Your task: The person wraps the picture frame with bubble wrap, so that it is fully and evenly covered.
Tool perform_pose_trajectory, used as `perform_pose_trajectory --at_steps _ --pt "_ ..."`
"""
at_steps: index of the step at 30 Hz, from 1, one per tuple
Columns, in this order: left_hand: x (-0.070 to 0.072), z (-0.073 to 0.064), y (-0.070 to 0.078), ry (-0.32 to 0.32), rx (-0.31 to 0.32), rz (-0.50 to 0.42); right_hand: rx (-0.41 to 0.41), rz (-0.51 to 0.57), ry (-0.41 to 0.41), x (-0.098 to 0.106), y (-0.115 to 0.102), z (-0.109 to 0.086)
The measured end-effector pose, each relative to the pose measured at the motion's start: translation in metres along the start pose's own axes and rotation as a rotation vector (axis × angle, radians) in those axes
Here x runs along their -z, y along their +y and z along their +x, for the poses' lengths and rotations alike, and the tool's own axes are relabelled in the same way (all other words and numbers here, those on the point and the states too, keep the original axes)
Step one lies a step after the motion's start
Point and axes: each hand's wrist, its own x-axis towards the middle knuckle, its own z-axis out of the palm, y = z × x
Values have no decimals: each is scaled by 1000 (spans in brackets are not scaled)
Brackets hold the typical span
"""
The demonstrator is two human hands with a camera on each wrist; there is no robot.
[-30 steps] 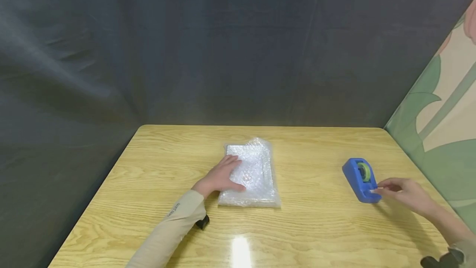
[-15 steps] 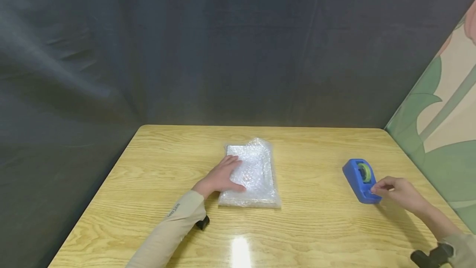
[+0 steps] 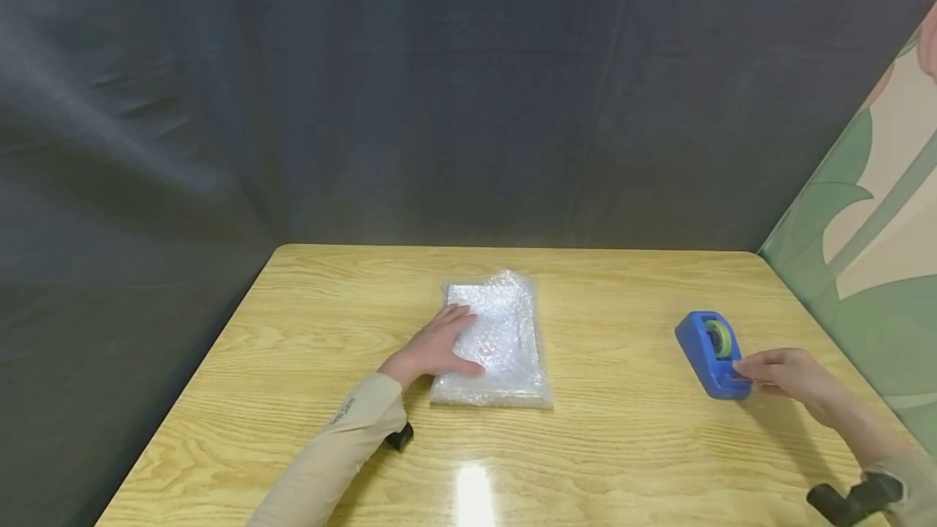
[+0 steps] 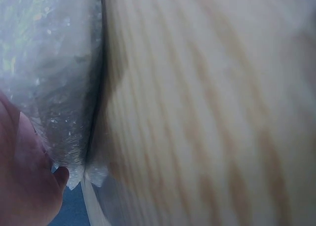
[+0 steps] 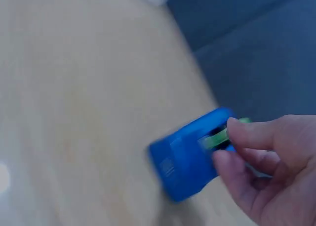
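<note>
My left hand (image 3: 432, 348) rests with spread fingers on the left side of a flat, bubble-wrapped package (image 3: 505, 340) lying on the table. The left wrist view shows the package's bubble-wrapped edge (image 4: 64, 77) beside part of the hand (image 4: 24, 176). At the right stands a blue tape dispenser (image 3: 710, 356) with a green-rimmed roll of tape (image 3: 719, 338). My right hand (image 3: 794, 376) is at its front, cutter end, fingers bent. In the right wrist view the thumb and a finger (image 5: 224, 161) overlap the dispenser (image 5: 187, 161), tips slightly apart; whether they pinch the tape's end I cannot tell.
The wooden table (image 3: 329, 307) has a dark curtain (image 3: 468, 96) behind it and to the left. A wall with a painted leaf pattern (image 3: 878, 267) borders the right side. Black wrist cameras (image 3: 852, 503) sit at both sleeves.
My right hand has shifted slightly left to the dispenser's front, and its fingertips now stand further apart. The left hand, the package and the dispenser have stayed practically where they were.
</note>
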Motion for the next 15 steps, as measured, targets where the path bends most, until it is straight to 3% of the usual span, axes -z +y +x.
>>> perform_pose_trajectory --at_steps 3,7,15 --pt "0 0 0 -1 0 -2 -28 67 -88 7 0 -1" --pt "0 2 2 0 -3 6 -51 54 -115 11 0 -4" --pt "-3 5 4 -15 -17 -5 -77 164 -197 13 16 -29"
